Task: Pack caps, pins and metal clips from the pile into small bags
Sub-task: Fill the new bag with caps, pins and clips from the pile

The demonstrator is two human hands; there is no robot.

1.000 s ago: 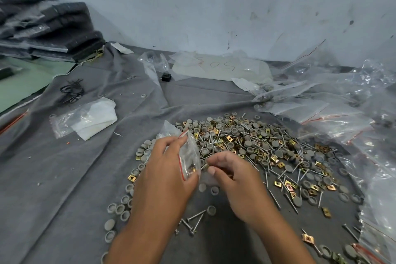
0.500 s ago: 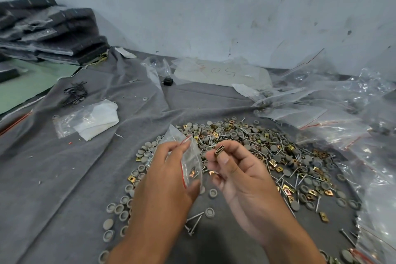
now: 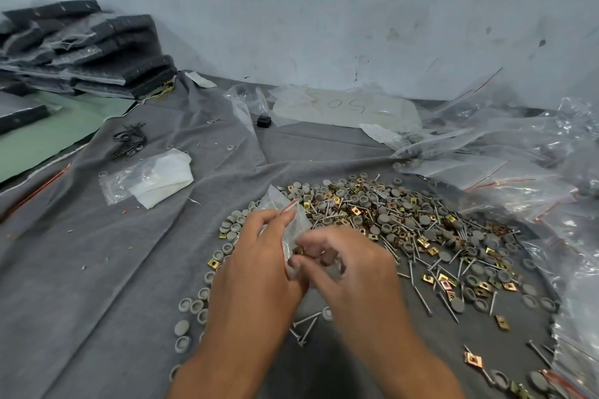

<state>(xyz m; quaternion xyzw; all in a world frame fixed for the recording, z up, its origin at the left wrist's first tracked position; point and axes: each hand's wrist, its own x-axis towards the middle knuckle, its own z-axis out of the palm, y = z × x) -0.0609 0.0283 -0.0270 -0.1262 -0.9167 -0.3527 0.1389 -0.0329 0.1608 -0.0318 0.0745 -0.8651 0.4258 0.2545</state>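
Your left hand [image 3: 256, 256] pinches the small clear bag [image 3: 288, 223] by its red-striped mouth, just in front of the pile [image 3: 405, 223] of grey caps, pins and brass-coloured metal clips spread on the grey cloth [image 3: 97, 269] over the table. Your right hand [image 3: 350, 266] has its fingers curled at the bag's opening; it looks to be feeding a small piece in, but blur hides what it holds, so I cannot tell whether it grips anything. To do this step well, keep the mouth spread wide with your left thumb and finger, tilt the bag so the opening faces your right hand, and let go of the piece only once it is past the red strip, or it may drop back onto the cloth. The bag seems to hold a few small brass-coloured pieces near the bottom, though the count cannot be read. To your right lies a heap of clear bags [image 3: 518, 172], some with parts showing inside; to your left another clear bag [image 3: 146, 178] holds something white and folded.
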